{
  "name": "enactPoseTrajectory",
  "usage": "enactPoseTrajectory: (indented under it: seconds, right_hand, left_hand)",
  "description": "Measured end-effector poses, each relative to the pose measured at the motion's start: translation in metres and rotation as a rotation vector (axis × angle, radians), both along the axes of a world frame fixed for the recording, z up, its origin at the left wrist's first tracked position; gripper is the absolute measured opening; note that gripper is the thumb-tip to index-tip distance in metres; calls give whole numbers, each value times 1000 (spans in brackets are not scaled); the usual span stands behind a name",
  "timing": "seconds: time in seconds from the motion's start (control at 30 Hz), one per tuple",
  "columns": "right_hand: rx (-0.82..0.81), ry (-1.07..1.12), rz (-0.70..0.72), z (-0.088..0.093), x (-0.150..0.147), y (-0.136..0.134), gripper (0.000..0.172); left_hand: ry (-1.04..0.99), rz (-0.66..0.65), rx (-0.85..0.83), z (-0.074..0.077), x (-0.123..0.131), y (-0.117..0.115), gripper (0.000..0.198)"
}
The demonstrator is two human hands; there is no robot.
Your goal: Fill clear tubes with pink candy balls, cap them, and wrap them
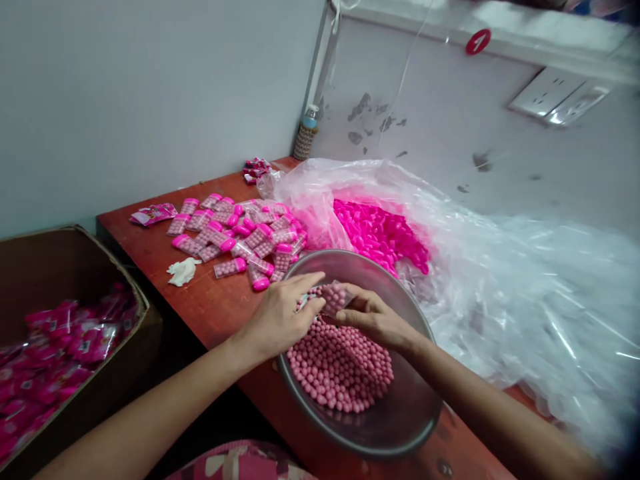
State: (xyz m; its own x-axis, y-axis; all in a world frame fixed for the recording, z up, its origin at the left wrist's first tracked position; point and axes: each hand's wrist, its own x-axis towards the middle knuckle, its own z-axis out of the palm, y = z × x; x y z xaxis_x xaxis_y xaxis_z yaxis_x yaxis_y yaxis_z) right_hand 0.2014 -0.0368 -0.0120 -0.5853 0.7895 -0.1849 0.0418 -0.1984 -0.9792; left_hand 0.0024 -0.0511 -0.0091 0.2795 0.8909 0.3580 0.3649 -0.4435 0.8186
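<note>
A steel bowl (415,413) holds a heap of small pink balls (345,373). Above the heap, my right hand (375,319) is closed on a small clear container (336,297) with pink balls inside. My left hand (283,317) is curled over the bowl's left side, its thumb and forefinger bent towards the container. More pink balls and a whitish edge show between those fingers; what the left hand grips there is partly hidden.
Filled containers with pink caps (250,233) lie beyond the bowl. Loose pink caps (375,230) spill from a plastic bag (320,177). Clear plastic (525,313) covers the right side. A cardboard box (145,313) of pink packets (65,347) stands left of the red table (135,200).
</note>
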Motion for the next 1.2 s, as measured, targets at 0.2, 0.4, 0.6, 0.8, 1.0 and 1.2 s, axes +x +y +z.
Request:
enactPoseTrajectory:
  seconds: [0.2,0.4,0.6,0.8,1.0,1.2]
  right_hand:
    - [-51,59,-136,-1,2,-8,32]
    - [111,-156,-189,16,22,-7,24]
    - [473,-564,-634,21,103,50,32]
    - [553,-929,-656,-14,156,103,15]
    - [637,-1163,-664,-32,155,134,19]
    - [638,-1199,-609,-39,142,163,20]
  left_hand:
    - [-319,-195,-324,-4,27,10,31]
    - [-597,-252,-623,-5,33,14,20]
    - [-646,-280,-789,-2,29,13,28]
    - [-734,-218,-881,-6,26,16,29]
    - [-731,-188,-939,-1,27,17,28]
    - [-687,-177,-937,-4,28,18,31]
